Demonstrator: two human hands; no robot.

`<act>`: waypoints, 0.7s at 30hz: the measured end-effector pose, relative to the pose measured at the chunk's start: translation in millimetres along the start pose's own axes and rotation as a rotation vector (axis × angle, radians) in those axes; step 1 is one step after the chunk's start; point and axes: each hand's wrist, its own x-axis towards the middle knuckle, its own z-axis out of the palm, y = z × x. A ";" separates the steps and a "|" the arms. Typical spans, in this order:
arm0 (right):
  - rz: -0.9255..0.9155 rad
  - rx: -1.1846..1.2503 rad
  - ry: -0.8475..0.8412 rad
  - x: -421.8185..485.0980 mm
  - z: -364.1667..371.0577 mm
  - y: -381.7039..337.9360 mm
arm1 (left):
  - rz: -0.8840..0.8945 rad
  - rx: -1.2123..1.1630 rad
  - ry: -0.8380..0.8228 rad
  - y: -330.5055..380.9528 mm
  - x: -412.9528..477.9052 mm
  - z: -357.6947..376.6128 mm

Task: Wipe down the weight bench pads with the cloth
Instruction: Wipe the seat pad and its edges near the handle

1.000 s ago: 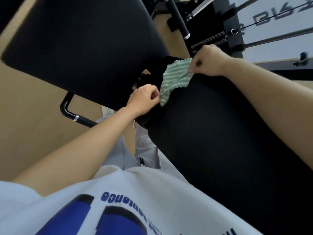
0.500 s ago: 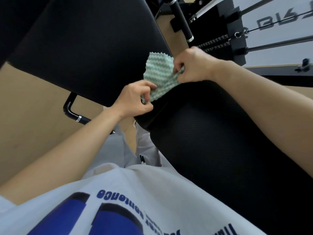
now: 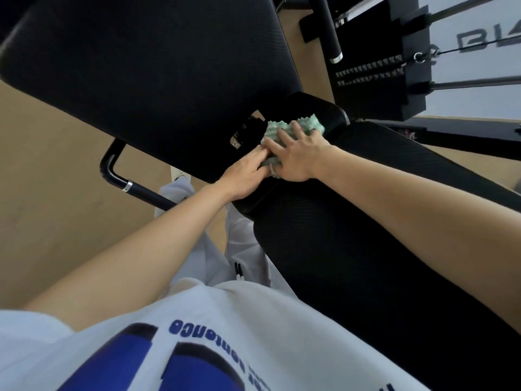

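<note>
A green-and-white wavy cloth [image 3: 277, 130] lies bunched on the small black pad [image 3: 324, 108] at the joint between the bench's back pad [image 3: 146, 69] and its seat pad [image 3: 352, 249]. My right hand [image 3: 296, 153] lies flat on the cloth with fingers spread, pressing it onto the pad. My left hand [image 3: 245, 176] rests beside it, its fingertips touching the cloth's left edge. Most of the cloth is hidden under my right hand.
A black weight stack with cables [image 3: 380, 66] stands behind the bench at the upper right. A black curved handle bar [image 3: 124, 182] sticks out below the back pad on the left. The tan floor [image 3: 56, 221] lies to the left. My white shirt [image 3: 197, 348] fills the bottom.
Both hands held the cloth stretched in the air before. Now the cloth is down on the small pad, my right hand flat on top and my left hand beside it.
</note>
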 end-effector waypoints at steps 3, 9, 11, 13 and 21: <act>-0.033 -0.055 0.029 15.5 -1.3 17.2 | -0.044 0.146 -0.052 -9.6 12.2 2.9; -0.002 -0.112 0.045 80.7 -16.1 49.5 | -0.114 0.371 -0.111 -11.5 69.4 -23.0; 0.023 -0.096 0.087 95.0 -17.8 59.2 | -0.098 0.402 0.049 -14.8 74.7 -43.0; 0.068 -0.072 0.129 103.5 -18.6 65.3 | 0.005 0.459 0.384 -20.9 66.7 -66.0; 0.065 -0.073 -0.018 83.1 -14.8 -14.5 | -0.095 1.170 0.526 -66.7 41.3 -116.0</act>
